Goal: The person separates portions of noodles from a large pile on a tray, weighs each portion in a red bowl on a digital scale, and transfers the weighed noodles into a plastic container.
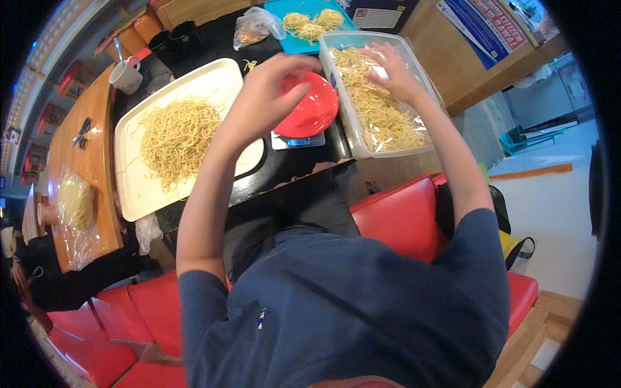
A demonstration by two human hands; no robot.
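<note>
My left hand [271, 94] hovers over a red plastic bowl [315, 114], thumb and fingers apart and blurred, with nothing visible in it. The bowl sits on a small digital scale [310, 140] with a lit display. My right hand [393, 72] is spread over a clear plastic tub [393, 154] of yellow noodles [368, 104]. Shiny clear plastic film lies over part of these noodles under that hand; whether the fingers touch it I cannot tell. Left of the bowl, a cream tray [133, 199] bears a loose heap of noodles [179, 138], partly behind my left forearm.
Beyond the bowl, a turquoise tray [286, 46] holds 3 noodle portions [310, 31], beside a tied plastic bag [252, 29]. A mug [126, 77] and black cups [182, 36] stand at the far left. Scissors [82, 133] and bagged noodles [76, 201] lie on a wooden table [104, 179].
</note>
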